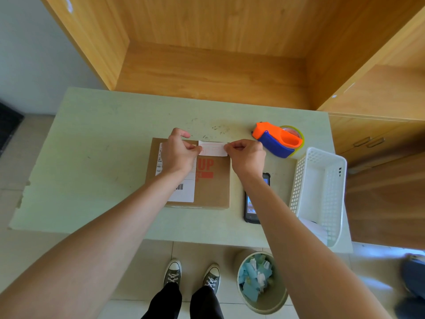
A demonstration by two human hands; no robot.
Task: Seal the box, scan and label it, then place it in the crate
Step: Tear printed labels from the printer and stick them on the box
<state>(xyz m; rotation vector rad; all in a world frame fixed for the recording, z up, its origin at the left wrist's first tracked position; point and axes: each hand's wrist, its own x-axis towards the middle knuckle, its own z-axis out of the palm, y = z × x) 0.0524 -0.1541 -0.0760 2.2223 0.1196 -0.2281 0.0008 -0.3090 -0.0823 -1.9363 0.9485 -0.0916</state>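
A closed brown cardboard box (212, 189) with red "UP" print lies on the pale green table (96, 162). A large white shipping label (185, 192) sticks to its left half. Over the box's far edge I hold a small white label (212, 148) stretched between both hands. My left hand (178, 153) pinches its left end and my right hand (247, 155) pinches its right end. A black handheld scanner (251, 207) lies right of the box, partly under my right forearm. A white mesh crate (322, 194) stands at the table's right edge.
An orange and blue tape dispenser (278, 139) sits behind the crate. A wooden cabinet (213, 54) rises behind the table. On the floor below, a round bin (262, 282) holds blue and white paper scraps, next to my shoes (192, 275).
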